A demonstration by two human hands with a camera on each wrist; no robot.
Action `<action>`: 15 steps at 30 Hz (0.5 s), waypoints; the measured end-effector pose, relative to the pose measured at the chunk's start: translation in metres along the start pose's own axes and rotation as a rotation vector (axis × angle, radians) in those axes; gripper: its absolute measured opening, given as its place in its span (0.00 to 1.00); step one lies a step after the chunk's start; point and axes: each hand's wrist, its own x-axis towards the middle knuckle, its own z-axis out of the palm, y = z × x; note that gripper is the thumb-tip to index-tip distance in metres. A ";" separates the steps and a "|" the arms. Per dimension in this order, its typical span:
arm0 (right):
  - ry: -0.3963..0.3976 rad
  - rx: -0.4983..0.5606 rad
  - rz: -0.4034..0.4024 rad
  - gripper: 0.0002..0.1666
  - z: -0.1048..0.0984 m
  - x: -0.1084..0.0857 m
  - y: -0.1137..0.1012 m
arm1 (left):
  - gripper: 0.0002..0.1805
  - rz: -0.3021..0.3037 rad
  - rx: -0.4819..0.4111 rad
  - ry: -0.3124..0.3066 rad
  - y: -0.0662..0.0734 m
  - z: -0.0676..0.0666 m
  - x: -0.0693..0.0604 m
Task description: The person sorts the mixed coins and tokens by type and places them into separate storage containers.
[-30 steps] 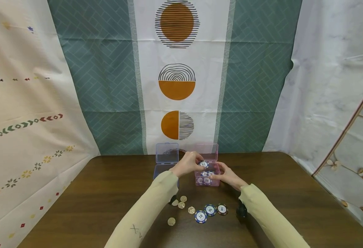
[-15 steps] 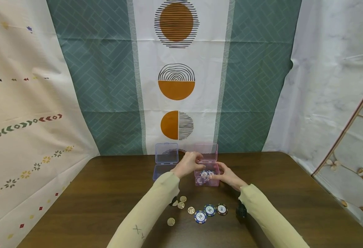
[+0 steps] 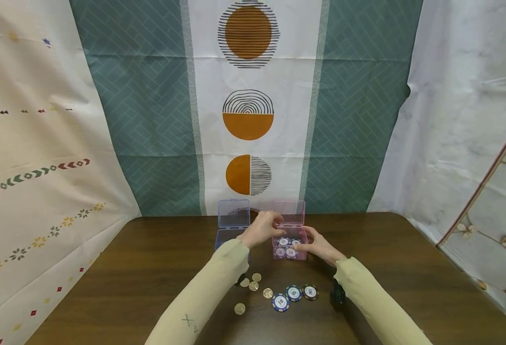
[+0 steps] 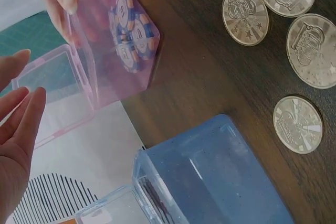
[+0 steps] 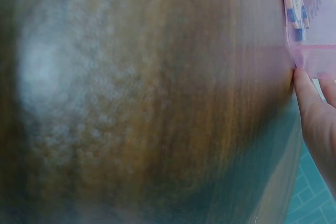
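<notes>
A clear pink box (image 3: 277, 257) stands on the table with its lid raised at the back; several blue-and-white chips (image 4: 126, 13) lie inside. My left hand (image 3: 262, 229) is over the box's left side, and in the left wrist view its fingers are apart with nothing between them. My right hand (image 3: 322, 247) grips the right side of the pink box, thumb toward the front. In the right wrist view, fingers of that hand (image 5: 320, 121) touch the box's edge beside a chip (image 5: 295, 3).
Left of the pink box stands a clear blue box (image 4: 215, 177), lid raised. Nearer the front lie several gold coins (image 3: 240, 308) and three chips (image 3: 280, 302) in a row. Patterned cloths (image 3: 149, 96) hang behind the table.
The chip that my left hand held over the pink box has dropped inside, and those fingers now hold nothing. My right hand has stayed on the box.
</notes>
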 end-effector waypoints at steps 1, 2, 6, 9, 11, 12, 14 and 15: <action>0.001 0.000 0.007 0.47 0.000 0.000 0.000 | 0.16 0.009 -0.008 -0.002 0.001 0.000 -0.001; 0.001 -0.003 0.009 0.47 0.000 0.000 0.000 | 0.16 0.019 -0.010 -0.004 0.001 -0.001 -0.001; -0.004 -0.005 0.008 0.47 0.000 -0.001 -0.001 | 0.18 0.067 -0.021 -0.015 0.007 -0.003 -0.004; -0.003 -0.003 0.008 0.47 -0.001 -0.001 -0.002 | 0.19 0.083 -0.028 -0.031 0.011 -0.005 -0.005; -0.005 -0.004 0.008 0.47 -0.001 -0.001 -0.002 | 0.20 0.083 -0.032 -0.043 0.013 -0.007 -0.006; -0.005 -0.006 0.007 0.47 -0.001 -0.001 -0.002 | 0.20 0.085 -0.031 -0.046 0.014 -0.007 -0.007; -0.009 -0.011 0.008 0.47 -0.001 -0.001 -0.002 | 0.20 0.091 -0.028 -0.059 0.016 -0.008 -0.008; -0.012 -0.010 0.007 0.47 -0.001 -0.001 -0.002 | 0.20 0.098 -0.024 -0.067 0.017 -0.008 -0.009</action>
